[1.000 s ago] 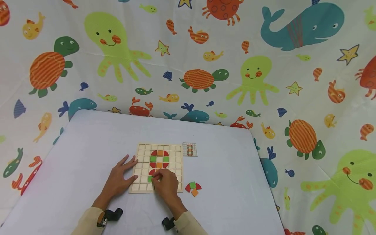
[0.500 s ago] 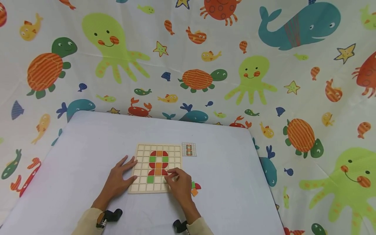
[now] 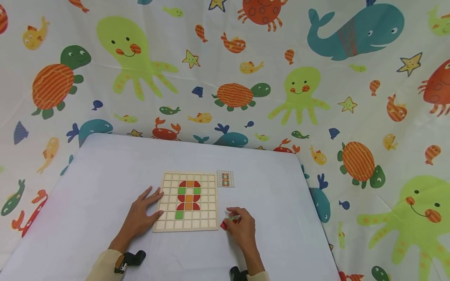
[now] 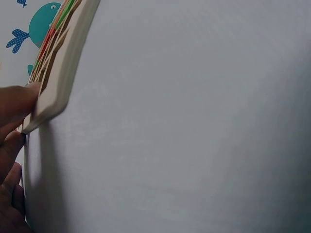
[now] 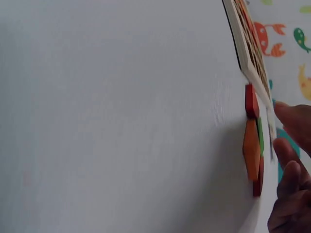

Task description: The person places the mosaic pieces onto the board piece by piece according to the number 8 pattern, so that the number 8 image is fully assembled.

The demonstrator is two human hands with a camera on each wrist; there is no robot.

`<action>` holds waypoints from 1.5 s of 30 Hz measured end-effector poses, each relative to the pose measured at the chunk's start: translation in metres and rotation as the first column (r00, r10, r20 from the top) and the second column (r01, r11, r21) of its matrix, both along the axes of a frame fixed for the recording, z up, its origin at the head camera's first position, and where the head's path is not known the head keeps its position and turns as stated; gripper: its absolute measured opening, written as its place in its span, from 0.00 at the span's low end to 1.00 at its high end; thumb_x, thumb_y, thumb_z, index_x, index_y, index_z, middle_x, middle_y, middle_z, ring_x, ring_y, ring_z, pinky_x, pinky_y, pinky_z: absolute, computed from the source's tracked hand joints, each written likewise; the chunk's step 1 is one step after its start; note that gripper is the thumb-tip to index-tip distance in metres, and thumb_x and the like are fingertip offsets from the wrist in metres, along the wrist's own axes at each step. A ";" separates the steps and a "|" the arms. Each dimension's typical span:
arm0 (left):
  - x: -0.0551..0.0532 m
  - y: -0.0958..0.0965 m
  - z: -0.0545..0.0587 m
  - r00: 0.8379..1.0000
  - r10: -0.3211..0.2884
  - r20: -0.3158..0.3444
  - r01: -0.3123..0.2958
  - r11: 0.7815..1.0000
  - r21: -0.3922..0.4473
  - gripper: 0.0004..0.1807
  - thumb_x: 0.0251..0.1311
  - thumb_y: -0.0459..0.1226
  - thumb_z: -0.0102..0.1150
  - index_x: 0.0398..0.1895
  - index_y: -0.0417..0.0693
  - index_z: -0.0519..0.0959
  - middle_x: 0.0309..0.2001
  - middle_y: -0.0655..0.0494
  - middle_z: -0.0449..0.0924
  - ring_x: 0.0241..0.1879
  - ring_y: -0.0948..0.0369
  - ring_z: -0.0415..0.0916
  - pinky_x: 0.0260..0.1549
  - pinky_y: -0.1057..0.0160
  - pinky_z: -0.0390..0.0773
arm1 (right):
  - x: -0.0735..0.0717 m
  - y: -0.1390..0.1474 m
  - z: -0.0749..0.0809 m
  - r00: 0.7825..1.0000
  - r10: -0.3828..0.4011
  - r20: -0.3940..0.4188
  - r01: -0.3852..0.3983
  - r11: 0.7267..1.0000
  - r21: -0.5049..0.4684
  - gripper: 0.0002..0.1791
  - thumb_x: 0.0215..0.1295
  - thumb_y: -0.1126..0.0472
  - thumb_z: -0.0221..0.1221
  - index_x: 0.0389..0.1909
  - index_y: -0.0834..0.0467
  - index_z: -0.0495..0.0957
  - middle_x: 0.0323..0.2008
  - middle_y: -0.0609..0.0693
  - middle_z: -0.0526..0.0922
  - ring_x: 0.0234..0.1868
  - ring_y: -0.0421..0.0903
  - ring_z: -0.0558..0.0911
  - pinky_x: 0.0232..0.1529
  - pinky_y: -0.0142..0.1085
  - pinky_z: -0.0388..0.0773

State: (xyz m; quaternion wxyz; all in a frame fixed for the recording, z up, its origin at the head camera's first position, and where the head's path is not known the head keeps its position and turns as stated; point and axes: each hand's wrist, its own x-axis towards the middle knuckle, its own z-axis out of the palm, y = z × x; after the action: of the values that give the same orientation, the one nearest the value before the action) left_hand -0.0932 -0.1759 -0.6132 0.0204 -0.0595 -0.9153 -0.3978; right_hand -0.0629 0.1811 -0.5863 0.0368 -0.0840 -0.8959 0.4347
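A wooden grid board (image 3: 207, 195) lies on the table, with red rounded, orange square and green square tiles forming a pattern in its cells. My left hand (image 3: 140, 212) has its fingers spread along the board's left edge; in the left wrist view the thumb (image 4: 19, 102) touches the board's rim. Right of the board, my right hand (image 3: 243, 230) is over the loose tiles and partly hides them. The right wrist view shows an orange tile (image 5: 251, 149), a green tile (image 5: 261, 136) and two red tiles (image 5: 251, 101) lying together, with thumb and fingertips apart beyond them.
A small pattern card (image 3: 225, 179) with a printed grid lies at the board's upper right corner. The white table (image 3: 281, 203) extends around the board. Behind it hangs a curtain (image 3: 197, 39) printed with sea animals.
My right hand has left the board and moved right to the loose tiles. A second red tile now shows at the right of the board's lower red row. My left hand stays put.
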 end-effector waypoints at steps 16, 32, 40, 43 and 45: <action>0.002 -0.001 -0.001 1.000 0.000 -0.014 0.000 1.000 0.014 0.38 0.58 0.35 0.76 0.73 0.41 0.76 0.77 0.39 0.70 0.80 0.32 0.55 0.71 0.23 0.60 | 0.000 0.013 -0.004 0.990 0.078 0.121 -0.095 0.986 0.138 0.09 0.60 0.62 0.76 0.38 0.46 0.89 0.35 0.44 0.79 0.34 0.41 0.73 0.30 0.29 0.71; 0.001 -0.001 0.002 1.000 -0.002 -0.008 0.002 1.000 0.019 0.38 0.58 0.35 0.76 0.73 0.41 0.76 0.77 0.40 0.70 0.80 0.33 0.55 0.72 0.24 0.59 | -0.002 0.008 -0.006 0.997 0.047 0.064 -0.054 0.992 0.116 0.11 0.60 0.63 0.76 0.34 0.44 0.85 0.31 0.40 0.81 0.31 0.38 0.75 0.30 0.29 0.74; 0.001 -0.001 0.000 1.000 0.003 -0.020 -0.002 1.000 0.016 0.38 0.57 0.35 0.76 0.73 0.41 0.76 0.77 0.40 0.70 0.80 0.32 0.55 0.71 0.23 0.60 | -0.011 0.000 0.000 0.999 0.043 0.020 -0.040 0.991 -0.124 0.08 0.61 0.64 0.75 0.33 0.47 0.88 0.29 0.43 0.87 0.26 0.39 0.75 0.24 0.28 0.72; 0.001 -0.001 0.000 1.000 0.003 -0.026 -0.003 1.000 0.019 0.38 0.57 0.34 0.76 0.73 0.41 0.76 0.77 0.40 0.71 0.80 0.32 0.55 0.71 0.23 0.60 | -0.015 -0.013 0.004 0.998 0.060 0.035 -0.053 0.982 -0.181 0.07 0.61 0.63 0.75 0.33 0.47 0.89 0.29 0.44 0.87 0.24 0.38 0.72 0.21 0.27 0.68; 0.001 -0.001 0.000 1.000 0.001 -0.022 -0.001 1.000 0.020 0.38 0.58 0.34 0.76 0.73 0.41 0.76 0.77 0.40 0.70 0.80 0.32 0.55 0.72 0.23 0.60 | -0.017 -0.024 0.006 0.996 0.077 0.034 -0.069 0.977 -0.203 0.06 0.61 0.63 0.76 0.33 0.48 0.89 0.29 0.45 0.87 0.23 0.38 0.72 0.20 0.27 0.68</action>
State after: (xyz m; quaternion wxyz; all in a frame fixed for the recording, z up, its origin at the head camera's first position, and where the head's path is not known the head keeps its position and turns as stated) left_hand -0.0924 -0.1766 -0.6130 0.0313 -0.0633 -0.9111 -0.4061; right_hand -0.0801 0.1575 -0.5799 -0.0066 -0.0635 -0.8503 0.5225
